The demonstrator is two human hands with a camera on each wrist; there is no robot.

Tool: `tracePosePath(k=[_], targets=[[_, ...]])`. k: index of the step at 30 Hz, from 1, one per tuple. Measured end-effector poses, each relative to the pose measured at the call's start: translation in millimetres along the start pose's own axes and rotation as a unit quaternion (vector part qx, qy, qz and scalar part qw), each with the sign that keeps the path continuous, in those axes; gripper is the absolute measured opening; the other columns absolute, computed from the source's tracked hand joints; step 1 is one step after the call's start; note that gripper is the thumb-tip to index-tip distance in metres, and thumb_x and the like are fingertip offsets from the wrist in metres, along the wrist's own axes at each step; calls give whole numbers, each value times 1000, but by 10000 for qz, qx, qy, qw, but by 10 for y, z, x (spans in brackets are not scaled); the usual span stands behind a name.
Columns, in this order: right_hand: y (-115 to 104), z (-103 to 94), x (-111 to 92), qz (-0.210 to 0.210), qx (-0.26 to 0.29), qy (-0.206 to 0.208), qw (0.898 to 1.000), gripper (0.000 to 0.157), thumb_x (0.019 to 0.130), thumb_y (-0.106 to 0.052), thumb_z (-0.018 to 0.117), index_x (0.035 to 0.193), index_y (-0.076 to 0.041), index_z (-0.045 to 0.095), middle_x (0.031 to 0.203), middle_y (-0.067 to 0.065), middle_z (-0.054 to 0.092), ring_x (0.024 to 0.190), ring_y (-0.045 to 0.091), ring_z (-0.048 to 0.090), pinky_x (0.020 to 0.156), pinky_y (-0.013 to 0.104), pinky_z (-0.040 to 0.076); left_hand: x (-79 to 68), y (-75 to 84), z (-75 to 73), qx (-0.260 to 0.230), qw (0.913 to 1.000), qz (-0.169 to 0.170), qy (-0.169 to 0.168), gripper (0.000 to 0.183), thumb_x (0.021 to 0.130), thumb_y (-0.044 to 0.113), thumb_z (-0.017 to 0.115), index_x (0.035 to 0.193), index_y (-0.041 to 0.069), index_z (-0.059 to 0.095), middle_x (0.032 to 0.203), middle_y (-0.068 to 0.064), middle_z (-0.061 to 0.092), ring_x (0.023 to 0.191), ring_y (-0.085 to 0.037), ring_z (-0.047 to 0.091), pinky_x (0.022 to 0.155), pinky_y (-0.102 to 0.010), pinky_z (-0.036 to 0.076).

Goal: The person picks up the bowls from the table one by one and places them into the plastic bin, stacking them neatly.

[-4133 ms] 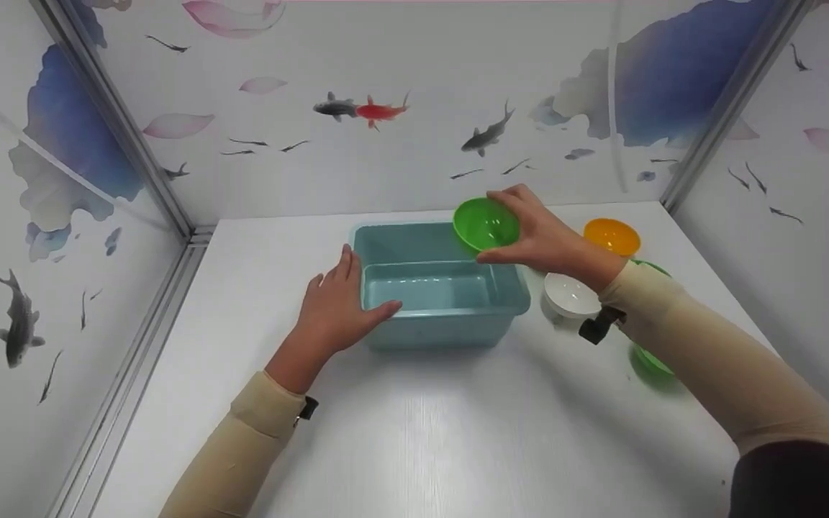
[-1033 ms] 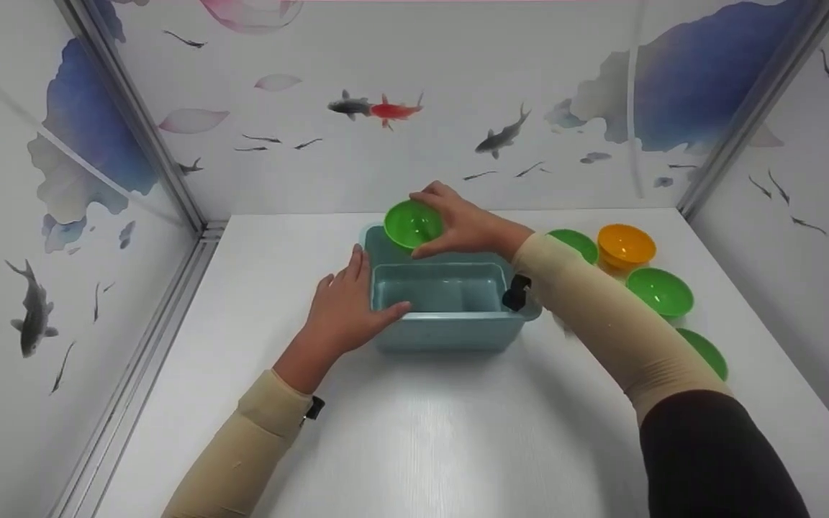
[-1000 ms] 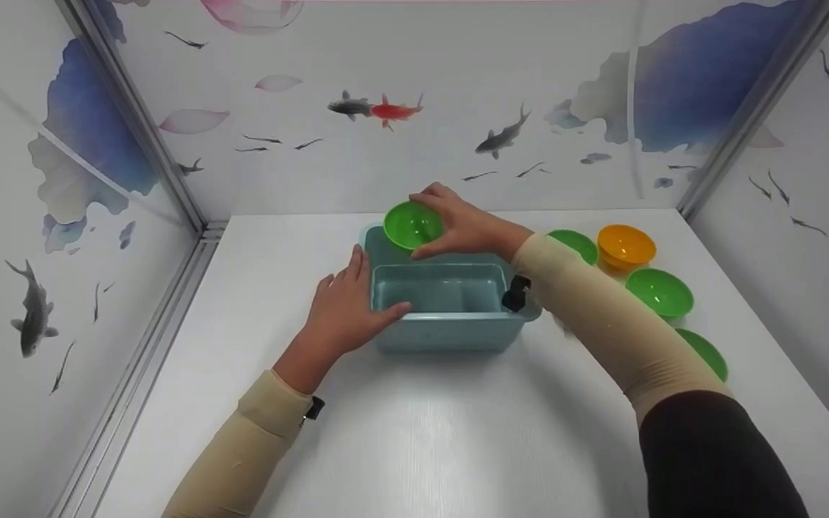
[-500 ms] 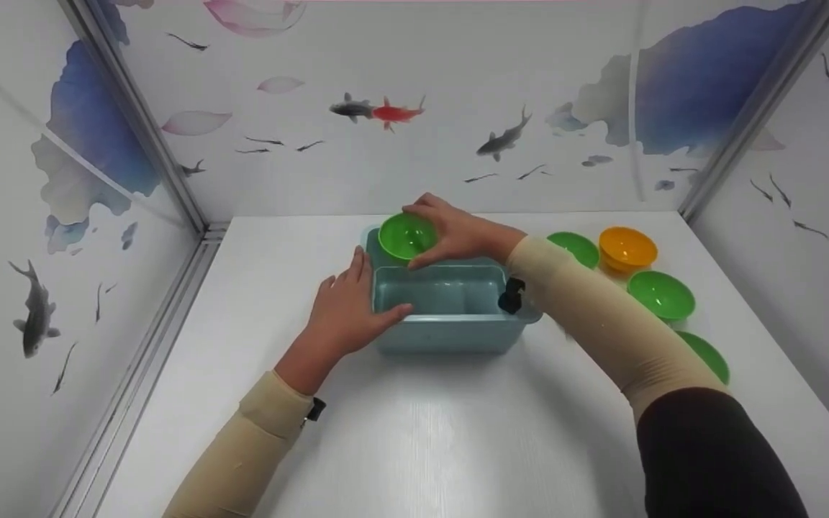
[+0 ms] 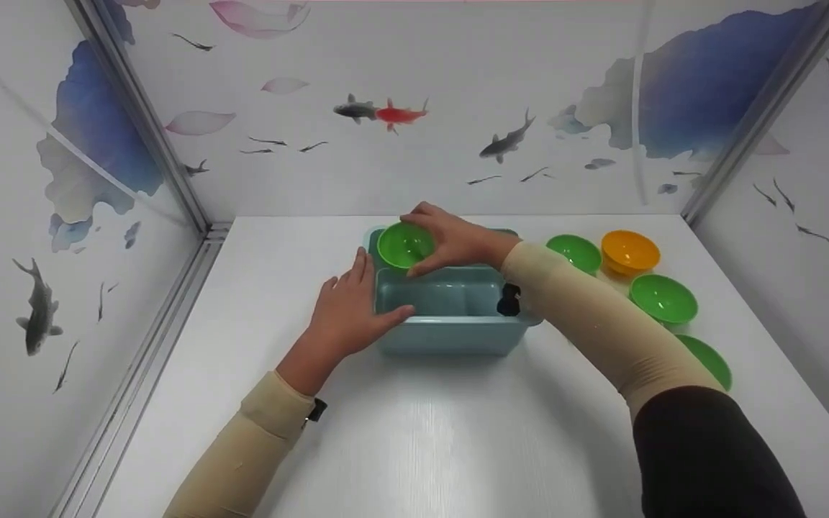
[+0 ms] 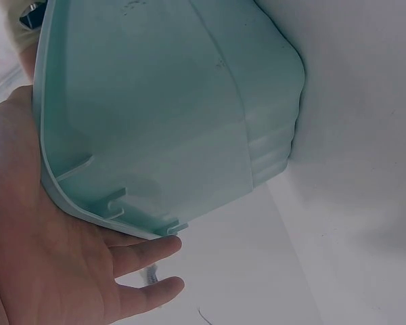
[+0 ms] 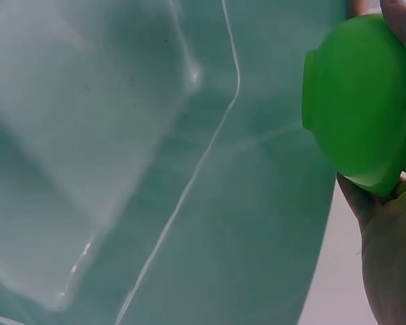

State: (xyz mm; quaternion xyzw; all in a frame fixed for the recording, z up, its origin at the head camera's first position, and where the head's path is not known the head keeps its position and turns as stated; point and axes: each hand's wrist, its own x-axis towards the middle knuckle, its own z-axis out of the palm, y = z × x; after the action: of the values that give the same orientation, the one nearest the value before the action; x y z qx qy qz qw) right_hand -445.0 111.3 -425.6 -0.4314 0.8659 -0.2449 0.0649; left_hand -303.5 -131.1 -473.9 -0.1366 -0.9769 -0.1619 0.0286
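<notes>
A light blue-green plastic basin [image 5: 450, 338] stands on the white table, its inside bare where it shows. My left hand [image 5: 346, 311] lies along its left rim, fingers straight and thumb stretched over the front corner. In the left wrist view the palm is against the rim of the basin [image 6: 155, 115], with two fingertips reaching past it. My right hand [image 5: 462, 241] pinches a green bowl [image 5: 401, 248] by its rim between thumb and fingers. The bowl is tilted, above the basin's back left corner. From the right wrist, the underside of the bowl [image 7: 358, 101] shows beside the basin's inner wall.
To the right stand an orange bowl [image 5: 630, 252] and three more green bowls, one behind the forearm [image 5: 574, 252], one farther right [image 5: 664, 298] and one partly covered by the sleeve [image 5: 708, 362]. A patterned wall [image 5: 429, 173] closes off the table's back.
From the right side of the basin, my right hand has carried the green bowl left, then slightly lower over the back left corner. My left hand keeps its place. The white bowl is now hidden.
</notes>
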Motion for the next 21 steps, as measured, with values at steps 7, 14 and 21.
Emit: tracePosePath(k=[7,14,21], targets=[[31,74,15,-149,-165,-27,9997,111,82,-57,95,167,-5,47,153,14,49,134,28,55,114,46,50,3,-3,4,57,10000,-15,-9,126,96,90,49,175,-2,15,184,-20,15,158,-44,42,128,-65,28],[55,130,-3,-46,-245,-224,9994,110,84,-58,93,168,-8,45,151,12,49,135,28,55,116,47,49,9,3,-6,-26,10000,-14,-27,126,96,89,50,175,-2,15,184,-20,14,157,-45,42,129,-64,28],[73,191,21,-130,-420,-387,9983,108,85,-58,92,168,-7,46,147,12,50,132,27,55,115,48,48,1,1,-11,-73,10000,-22,-15,124,97,88,51,175,-3,16,184,-19,14,158,-45,41,129,-64,28]])
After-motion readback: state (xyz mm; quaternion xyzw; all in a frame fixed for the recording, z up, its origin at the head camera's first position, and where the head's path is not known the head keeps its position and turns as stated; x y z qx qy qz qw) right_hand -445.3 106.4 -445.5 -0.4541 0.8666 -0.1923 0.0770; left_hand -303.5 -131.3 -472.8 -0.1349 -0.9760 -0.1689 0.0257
